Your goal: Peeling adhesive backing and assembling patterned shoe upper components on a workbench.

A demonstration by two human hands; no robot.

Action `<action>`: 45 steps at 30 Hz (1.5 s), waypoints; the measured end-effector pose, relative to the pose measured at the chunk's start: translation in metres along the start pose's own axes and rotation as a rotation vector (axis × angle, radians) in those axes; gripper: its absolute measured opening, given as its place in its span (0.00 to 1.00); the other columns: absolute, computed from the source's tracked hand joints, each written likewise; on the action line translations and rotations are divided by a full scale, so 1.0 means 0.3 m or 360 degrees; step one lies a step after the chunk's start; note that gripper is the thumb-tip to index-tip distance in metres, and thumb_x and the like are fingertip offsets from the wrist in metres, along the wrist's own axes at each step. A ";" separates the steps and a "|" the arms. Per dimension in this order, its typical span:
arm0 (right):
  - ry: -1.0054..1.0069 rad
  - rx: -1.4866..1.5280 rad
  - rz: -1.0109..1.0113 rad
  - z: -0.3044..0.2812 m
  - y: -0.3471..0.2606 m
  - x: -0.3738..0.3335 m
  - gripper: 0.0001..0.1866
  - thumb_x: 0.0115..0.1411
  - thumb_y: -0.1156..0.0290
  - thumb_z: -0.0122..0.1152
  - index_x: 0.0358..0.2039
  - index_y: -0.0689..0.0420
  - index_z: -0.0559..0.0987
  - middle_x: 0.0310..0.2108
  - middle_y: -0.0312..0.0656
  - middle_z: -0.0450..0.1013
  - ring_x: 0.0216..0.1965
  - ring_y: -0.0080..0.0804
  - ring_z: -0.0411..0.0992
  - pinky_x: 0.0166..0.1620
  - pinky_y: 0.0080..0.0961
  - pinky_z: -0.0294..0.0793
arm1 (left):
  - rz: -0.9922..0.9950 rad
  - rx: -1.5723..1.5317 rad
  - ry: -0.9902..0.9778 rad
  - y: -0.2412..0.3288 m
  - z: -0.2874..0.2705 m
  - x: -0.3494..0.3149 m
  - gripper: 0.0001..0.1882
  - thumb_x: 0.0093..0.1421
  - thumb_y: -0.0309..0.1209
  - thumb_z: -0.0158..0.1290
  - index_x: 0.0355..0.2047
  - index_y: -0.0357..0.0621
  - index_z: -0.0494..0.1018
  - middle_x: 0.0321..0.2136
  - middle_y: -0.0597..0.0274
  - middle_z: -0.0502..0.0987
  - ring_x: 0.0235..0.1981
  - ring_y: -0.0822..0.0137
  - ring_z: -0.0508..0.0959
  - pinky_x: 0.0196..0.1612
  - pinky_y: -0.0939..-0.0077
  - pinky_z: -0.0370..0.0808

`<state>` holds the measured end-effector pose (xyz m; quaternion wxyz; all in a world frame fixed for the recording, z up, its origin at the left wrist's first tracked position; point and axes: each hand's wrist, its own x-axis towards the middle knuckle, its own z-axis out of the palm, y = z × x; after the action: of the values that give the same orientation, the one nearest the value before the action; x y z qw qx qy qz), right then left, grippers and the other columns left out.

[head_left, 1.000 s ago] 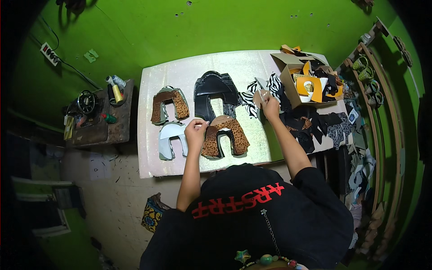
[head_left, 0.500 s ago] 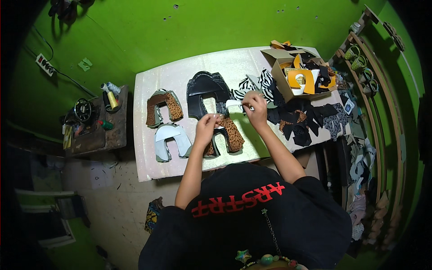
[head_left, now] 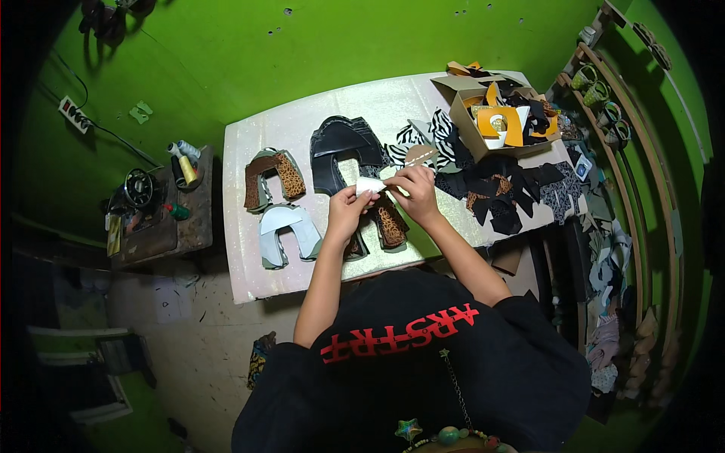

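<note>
Close together over the table, my two hands hold a small white piece [head_left: 368, 185] of sheet material. My left hand [head_left: 345, 214] is closed on its lower left edge. The fingers of my right hand [head_left: 415, 195] pinch at its right end. Beneath them lies a stack of U-shaped cut pieces with a brown swirl-patterned leg [head_left: 392, 226], partly hidden by my hands. Just beyond is a stack of black U-shaped pieces [head_left: 347, 147]. Zebra-striped pieces [head_left: 445, 136] and a tan piece [head_left: 420, 155] lie beyond my right hand.
On the table [head_left: 249, 283], brown-patterned [head_left: 291, 175] and pale blue [head_left: 285, 220] U-shaped stacks lie left. A cardboard box [head_left: 483, 140] of scraps stands back right, near dark scraps [head_left: 502, 189]. A sewing machine table [head_left: 192, 230] stands left; a wooden rack [head_left: 638, 204] is right.
My right hand has come left and down with the white piece, towards my left hand. My left hand now grips the piece too.
</note>
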<state>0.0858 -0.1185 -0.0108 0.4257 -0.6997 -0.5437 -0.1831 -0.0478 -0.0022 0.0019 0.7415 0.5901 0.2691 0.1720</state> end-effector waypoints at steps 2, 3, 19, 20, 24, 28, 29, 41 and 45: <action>0.0001 0.0018 0.0007 0.003 0.007 -0.007 0.13 0.39 0.74 0.65 0.29 0.49 0.77 0.29 0.32 0.69 0.34 0.29 0.67 0.39 0.28 0.57 | 0.0041 0.0032 -0.0020 0.020 0.010 -0.014 0.11 0.57 0.30 0.50 0.37 0.35 0.72 0.29 0.63 0.77 0.29 0.78 0.74 0.33 0.86 0.69; -0.0001 0.0023 0.0003 0.003 -0.001 -0.003 0.13 0.39 0.74 0.65 0.29 0.49 0.77 0.29 0.32 0.69 0.34 0.29 0.67 0.39 0.28 0.57 | 0.0043 0.0032 -0.0013 0.011 0.000 -0.014 0.11 0.57 0.30 0.50 0.37 0.35 0.72 0.29 0.63 0.77 0.29 0.78 0.74 0.33 0.86 0.69; -0.0454 0.1832 0.0720 -0.026 -0.064 0.037 0.24 0.47 0.69 0.60 0.46 0.60 0.71 0.38 0.41 0.70 0.42 0.31 0.69 0.48 0.26 0.65 | 0.0083 -0.0848 -0.0322 0.001 -0.070 -0.034 0.19 0.57 0.28 0.37 0.48 0.33 0.62 0.42 0.51 0.70 0.45 0.61 0.71 0.50 0.64 0.69; -0.0540 0.1671 0.0899 -0.031 -0.053 0.029 0.21 0.47 0.70 0.60 0.44 0.60 0.72 0.37 0.41 0.71 0.40 0.29 0.69 0.46 0.25 0.66 | 0.0107 -0.0792 -0.0307 0.001 -0.077 -0.033 0.19 0.57 0.28 0.37 0.48 0.33 0.62 0.42 0.50 0.70 0.45 0.61 0.72 0.50 0.64 0.69; -0.0358 0.1105 0.0817 -0.057 -0.034 0.027 0.11 0.48 0.73 0.60 0.33 0.61 0.77 0.32 0.40 0.74 0.35 0.24 0.71 0.40 0.21 0.69 | 0.0150 -0.0716 -0.0144 0.016 -0.089 -0.035 0.18 0.58 0.27 0.37 0.47 0.33 0.62 0.41 0.51 0.71 0.42 0.61 0.74 0.46 0.65 0.72; -0.0064 0.1003 0.0994 -0.063 0.009 0.014 0.08 0.46 0.73 0.63 0.28 0.61 0.77 0.27 0.38 0.74 0.28 0.21 0.71 0.33 0.18 0.69 | 0.0215 -0.0691 -0.0026 0.028 -0.107 -0.034 0.14 0.60 0.27 0.39 0.45 0.34 0.63 0.39 0.51 0.73 0.39 0.63 0.76 0.43 0.70 0.74; -0.0036 0.0910 0.1041 -0.065 0.032 0.007 0.08 0.46 0.73 0.64 0.28 0.61 0.77 0.26 0.37 0.74 0.27 0.20 0.70 0.32 0.18 0.68 | 0.0216 -0.0691 -0.0027 0.033 -0.107 -0.035 0.14 0.60 0.27 0.39 0.45 0.34 0.63 0.39 0.51 0.73 0.39 0.63 0.76 0.43 0.70 0.74; 0.0013 -0.0051 0.1054 0.056 0.313 0.033 0.21 0.49 0.66 0.60 0.42 0.64 0.69 0.37 0.47 0.68 0.36 0.32 0.68 0.41 0.26 0.68 | 0.0256 -0.0346 0.0368 -0.041 -0.105 -0.018 0.08 0.54 0.24 0.54 0.33 0.38 0.67 0.26 0.62 0.74 0.27 0.74 0.76 0.30 0.86 0.72; -0.0563 0.0947 0.1353 -0.004 0.104 0.057 0.19 0.54 0.63 0.57 0.42 0.62 0.71 0.38 0.49 0.69 0.37 0.35 0.69 0.43 0.28 0.69 | 0.0291 -0.0331 0.0496 -0.073 -0.087 -0.036 0.09 0.52 0.22 0.55 0.34 0.35 0.68 0.29 0.59 0.75 0.29 0.72 0.76 0.34 0.85 0.72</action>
<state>0.1205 -0.1106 -0.0103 0.5439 -0.7273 -0.3045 0.2872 -0.0734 0.0067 -0.0213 0.7291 0.4986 0.3066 0.3547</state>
